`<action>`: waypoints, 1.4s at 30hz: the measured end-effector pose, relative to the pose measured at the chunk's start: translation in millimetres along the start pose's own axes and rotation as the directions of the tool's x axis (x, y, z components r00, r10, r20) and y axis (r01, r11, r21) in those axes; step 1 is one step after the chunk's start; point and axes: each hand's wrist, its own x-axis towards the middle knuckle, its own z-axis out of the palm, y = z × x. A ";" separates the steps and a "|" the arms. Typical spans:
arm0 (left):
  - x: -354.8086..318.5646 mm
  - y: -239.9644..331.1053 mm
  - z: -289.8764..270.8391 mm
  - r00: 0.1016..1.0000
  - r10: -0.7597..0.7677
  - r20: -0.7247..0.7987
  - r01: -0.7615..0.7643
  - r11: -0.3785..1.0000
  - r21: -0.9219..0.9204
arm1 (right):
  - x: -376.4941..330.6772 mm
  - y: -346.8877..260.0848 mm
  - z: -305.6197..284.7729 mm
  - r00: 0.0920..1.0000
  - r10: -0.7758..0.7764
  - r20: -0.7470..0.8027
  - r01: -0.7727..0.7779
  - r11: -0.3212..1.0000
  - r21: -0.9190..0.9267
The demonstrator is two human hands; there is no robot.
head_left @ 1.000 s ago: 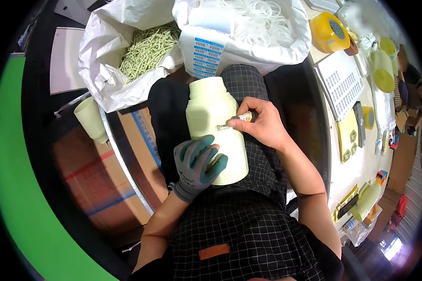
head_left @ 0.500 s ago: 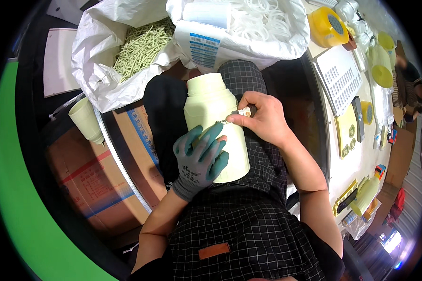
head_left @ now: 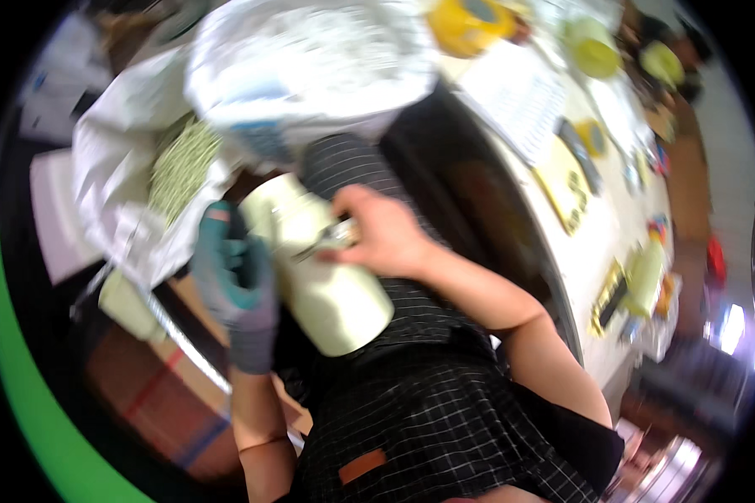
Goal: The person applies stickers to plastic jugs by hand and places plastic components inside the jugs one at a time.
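Note:
A pale yellow-green plastic jug body [head_left: 335, 306] with a narrower neck lies tilted on my lap, its neck pointing to the far left. My right hand [head_left: 382, 235], bare, pinches a small whitish tool [head_left: 341, 232] against the jug's upper side. A thin dark tip or strip shows at the tool's left end; blur hides its exact kind. My left hand [head_left: 236, 268] wears a grey and teal glove. It is raised just left of the jug, fingers loosely curved and parted, with nothing visible in them.
A white sack [head_left: 113, 134] of thin pale green sticks stands far left, beside a white bag [head_left: 201, 88] of clear rings. On the right, a table [head_left: 512, 159] carries a yellow tape roll [head_left: 470, 25], label sheets [head_left: 516, 92] and a pale jug [head_left: 646, 277]. A pale cup-shaped part [head_left: 130, 306] sits left.
My left hand has come off the jug and moved left. The jug has tilted further, its neck swinging left. My right hand keeps the small tool at the jug. The whole view has shifted.

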 end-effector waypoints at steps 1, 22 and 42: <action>21.2 1.8 -1.8 0.987 -0.159 0.017 0.160 0.986 -0.047 | -4.0 -3.0 10.7 0.996 -0.061 -0.068 0.063 0.998 0.025; 55.8 101.4 162.6 0.758 0.348 0.552 -0.405 0.914 -0.022 | -211.2 238.1 -225.5 0.273 0.443 -0.854 -0.725 0.678 0.119; -1.4 206.9 459.0 0.283 0.238 0.929 -0.651 0.759 0.004 | -191.9 279.6 -244.3 0.473 0.183 -0.862 -0.667 0.713 -0.215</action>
